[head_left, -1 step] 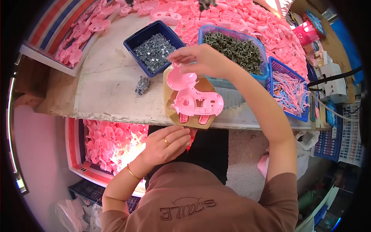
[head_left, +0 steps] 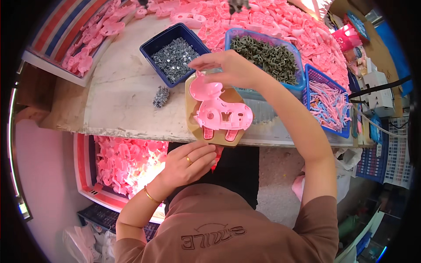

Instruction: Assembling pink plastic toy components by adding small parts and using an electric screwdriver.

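Note:
A pink animal-shaped plastic shell half [head_left: 226,115] lies in a tan, many-sided fixture [head_left: 193,107] at the table's front edge. It shows a round head part, a body with openings and two short legs. Above its head end is my right hand [head_left: 230,69], fingers stretched leftward and thumb apart from them. Whether it touches the shell is unclear. My left hand [head_left: 190,162] is just below the fixture's near edge, its fingers pressed together and bent, thumb hidden. A bit of reddish-pink [head_left: 218,158] shows under its fingertips.
A dark blue bin [head_left: 149,56] of small silvery metal parts stands behind left, with a clump of parts [head_left: 161,97] near it. Behind right are a blue tub [head_left: 301,72] of dark green pieces and a blue basket [head_left: 312,94] of pink and blue sticks. Pink shells [head_left: 258,19] heap behind.

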Demonstrator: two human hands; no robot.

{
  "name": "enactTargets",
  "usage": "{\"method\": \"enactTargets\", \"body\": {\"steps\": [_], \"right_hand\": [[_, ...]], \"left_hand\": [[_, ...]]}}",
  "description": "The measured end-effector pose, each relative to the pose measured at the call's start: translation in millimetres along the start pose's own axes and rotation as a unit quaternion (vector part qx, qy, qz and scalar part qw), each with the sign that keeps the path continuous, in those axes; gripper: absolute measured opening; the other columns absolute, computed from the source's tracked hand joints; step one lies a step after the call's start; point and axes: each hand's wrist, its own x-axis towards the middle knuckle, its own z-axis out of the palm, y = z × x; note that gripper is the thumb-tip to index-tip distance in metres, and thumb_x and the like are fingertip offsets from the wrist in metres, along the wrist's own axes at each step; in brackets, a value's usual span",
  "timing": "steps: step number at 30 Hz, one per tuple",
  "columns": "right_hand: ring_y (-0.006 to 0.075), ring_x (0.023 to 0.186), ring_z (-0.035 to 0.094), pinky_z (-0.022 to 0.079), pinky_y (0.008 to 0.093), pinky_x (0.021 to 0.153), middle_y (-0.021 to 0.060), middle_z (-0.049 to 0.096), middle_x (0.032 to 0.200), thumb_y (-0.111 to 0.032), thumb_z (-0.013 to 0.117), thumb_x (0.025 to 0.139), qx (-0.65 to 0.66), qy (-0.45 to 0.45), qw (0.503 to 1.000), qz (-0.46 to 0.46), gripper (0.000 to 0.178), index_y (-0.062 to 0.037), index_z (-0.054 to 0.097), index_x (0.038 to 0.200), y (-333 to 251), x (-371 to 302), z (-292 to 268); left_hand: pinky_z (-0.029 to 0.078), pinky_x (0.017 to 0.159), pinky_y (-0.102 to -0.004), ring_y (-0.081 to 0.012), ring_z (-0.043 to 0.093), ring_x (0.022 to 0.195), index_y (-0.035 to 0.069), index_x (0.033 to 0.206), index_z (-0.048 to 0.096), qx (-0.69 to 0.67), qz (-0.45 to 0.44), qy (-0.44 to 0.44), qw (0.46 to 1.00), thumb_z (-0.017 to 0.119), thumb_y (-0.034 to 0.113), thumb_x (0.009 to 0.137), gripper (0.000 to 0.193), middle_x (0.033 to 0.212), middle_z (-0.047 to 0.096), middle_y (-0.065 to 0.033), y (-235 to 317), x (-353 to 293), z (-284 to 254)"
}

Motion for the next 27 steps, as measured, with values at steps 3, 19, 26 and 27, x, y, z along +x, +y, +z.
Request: {"method": "enactTargets", "body": {"steps": [3, 19, 26, 27], "right_hand": [[0.0187, 0.103, 0.067, 0.052, 0.0318, 0.093, 0.01, 0.069, 0.114, -0.012, 0.071, 0.085, -0.06, 0.047, 0.997, 0.029, 0.038, -0.0026, 0.065, 0.121, -8, -5, -5], [0.031, 0.105, 0.055, 0.047, 0.0407, 0.09, 0.0123, 0.057, 0.111, -0.022, 0.081, 0.073, -0.224, 0.088, 0.966, 0.098, 0.058, -0.0039, 0.06, 0.124, -44, -126, 33], [0.0282, 0.102, 0.056, 0.042, 0.0406, 0.087, 0.0095, 0.058, 0.107, -0.025, 0.081, 0.071, -0.315, 0.102, 0.939, 0.094, 0.059, -0.0065, 0.061, 0.124, -47, -129, 43], [0.0274, 0.101, 0.056, 0.041, 0.0399, 0.086, 0.0088, 0.057, 0.106, -0.026, 0.082, 0.071, -0.281, 0.106, 0.949, 0.099, 0.06, -0.0069, 0.061, 0.124, -46, -130, 43]], "left_hand": [[0.057, 0.077, -0.0326, -0.025, 0.067, 0.093, 0.007, 0.096, 0.069, 0.011, -0.013, -0.001, 1.0, 0.077, 0.006, 0.073, 0.025, 0.104, 0.07, -0.0069, -3, 1, -2], [0.03, 0.114, -0.0509, -0.0354, 0.042, 0.131, 0.004, 0.137, 0.049, 0.098, -0.123, -0.092, 0.983, 0.074, 0.03, 0.081, 0.067, 0.14, 0.049, -0.0113, -27, 57, 25], [0.03, 0.114, -0.049, -0.0343, 0.044, 0.128, 0.0, 0.133, 0.052, 0.086, -0.12, -0.088, 0.985, 0.073, 0.03, 0.081, 0.063, 0.136, 0.052, -0.014, -28, 62, 28], [0.031, 0.113, -0.0488, -0.034, 0.045, 0.127, 0.001, 0.132, 0.053, 0.073, -0.126, -0.095, 0.985, 0.073, 0.03, 0.08, 0.063, 0.135, 0.052, -0.0138, -27, 62, 27]]}}
